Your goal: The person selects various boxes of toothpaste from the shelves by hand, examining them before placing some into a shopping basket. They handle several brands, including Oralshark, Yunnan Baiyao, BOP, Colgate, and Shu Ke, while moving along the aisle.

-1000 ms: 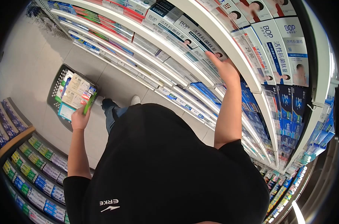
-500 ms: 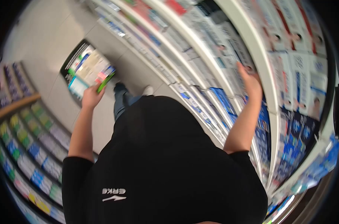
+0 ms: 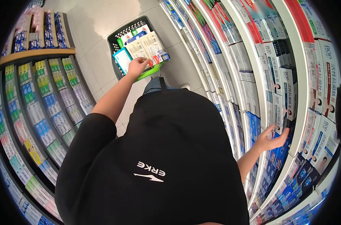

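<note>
My left hand (image 3: 138,68) is closed at the green handle (image 3: 152,70) of a dark shopping basket (image 3: 111,40); the exact grip is partly hidden. Inside the basket lie cream-coloured boxes (image 3: 137,48), a light-blue box (image 3: 122,60) and a red-and-white item (image 3: 155,60) close to my fingertips. On the other side, my right hand (image 3: 270,141) is open, thumb and fingers spread, in front of the toothpaste shelf. White BOP toothpaste boxes (image 3: 277,107) stand just above it, and blue boxes (image 3: 279,155) are behind and below it. Nothing shows in that hand.
Curved by the lens, white shelves (image 3: 304,112) packed with toothpaste boxes run along my right. On my left stands a rack (image 3: 46,101) of packaged toothbrushes, with a wood-edged shelf (image 3: 37,52) beyond it. Pale floor tiles (image 3: 99,22) lie between them.
My right hand has come lower along the toothpaste shelf, its fingers now spread. My left hand and the basket appear further right and higher in view. The view has turned and is sharper.
</note>
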A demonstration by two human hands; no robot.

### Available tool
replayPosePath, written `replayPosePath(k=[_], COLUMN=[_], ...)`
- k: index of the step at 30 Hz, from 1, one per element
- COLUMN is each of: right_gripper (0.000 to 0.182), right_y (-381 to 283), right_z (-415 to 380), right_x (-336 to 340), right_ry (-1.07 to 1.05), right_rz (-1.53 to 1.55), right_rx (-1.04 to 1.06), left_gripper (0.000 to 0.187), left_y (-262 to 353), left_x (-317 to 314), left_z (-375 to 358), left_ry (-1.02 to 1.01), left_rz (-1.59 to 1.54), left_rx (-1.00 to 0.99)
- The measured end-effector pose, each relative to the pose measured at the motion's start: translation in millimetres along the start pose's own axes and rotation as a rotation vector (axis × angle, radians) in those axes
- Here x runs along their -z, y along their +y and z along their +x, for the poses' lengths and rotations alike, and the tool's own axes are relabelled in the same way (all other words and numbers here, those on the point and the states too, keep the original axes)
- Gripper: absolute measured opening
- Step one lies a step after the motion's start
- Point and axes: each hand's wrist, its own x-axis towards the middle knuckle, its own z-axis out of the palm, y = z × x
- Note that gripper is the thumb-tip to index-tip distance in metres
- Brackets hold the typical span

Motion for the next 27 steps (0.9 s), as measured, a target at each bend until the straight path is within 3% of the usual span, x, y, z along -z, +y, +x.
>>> replayPosePath(k=[2, 3, 5, 7, 9, 12, 15, 18, 19, 24, 26, 27], right_gripper=[0.049, 0.048, 0.049, 0.053, 0.056, 0.058, 0.056, 0.054, 0.053, 0.039, 0.031, 0.030], right_y=[-5.8, -10.3, -20.3, -35.0, -42.6, -51.5, -61.7, -68.3, -68.4, -80.4, -96.8, -105.9], right_z=[-36.4, -55.4, -92.7, -117.0, -141.1, -171.7, -185.2, -196.2, -198.2, -181.6, -155.2, -144.2], right_x=[5.5, 7.2, 7.9, 14.3, 20.5, 25.6, 28.6, 24.2, 20.5, -7.1, -24.4, -33.9], right_ry=[-0.092, -0.177, -0.332, -0.469, -0.590, -0.719, -0.776, -0.836, -0.859, -0.835, -0.832, -0.818], right_rz=[0.058, 0.064, 0.077, 0.134, 0.165, 0.206, 0.215, 0.237, 0.245, 0.339, 0.415, 0.449], right_rx=[0.032, -0.001, -0.086, -0.172, -0.203, -0.259, -0.353, -0.443, -0.439, -0.338, -0.289, -0.237], left_gripper=[0.077, 0.101, 0.119, 0.123, 0.123, 0.110, 0.104, 0.099, 0.084, 0.048, 0.043, 0.046], left_y=[-44.0, -40.2, -75.4, -61.6, -30.3, -26.3, -33.5, -10.5, -18.3, -44.8, 2.5, -18.5], left_x=[-11.6, -7.9, -25.4, -34.7, -41.1, -57.1, -57.5, -24.3, -15.8, 42.2, 75.5, 79.8], left_z=[38.3, 42.7, 80.1, 85.8, 80.7, 91.7, 94.0, 69.1, 71.0, 72.9, 26.5, 36.4], left_ry=[0.108, 0.008, -0.059, -0.140, -0.223, -0.246, -0.144, -0.111, -0.048, 0.306, 0.425, 0.574], left_rz=[0.216, 0.366, 0.530, 0.771, 0.840, 0.652, 0.578, 0.484, 0.448, 0.186, 0.219, 0.189], left_rx=[-0.002, -0.051, -0.164, -0.248, -0.189, -0.132, -0.229, -0.203, -0.208, -0.336, -0.320, -0.483])
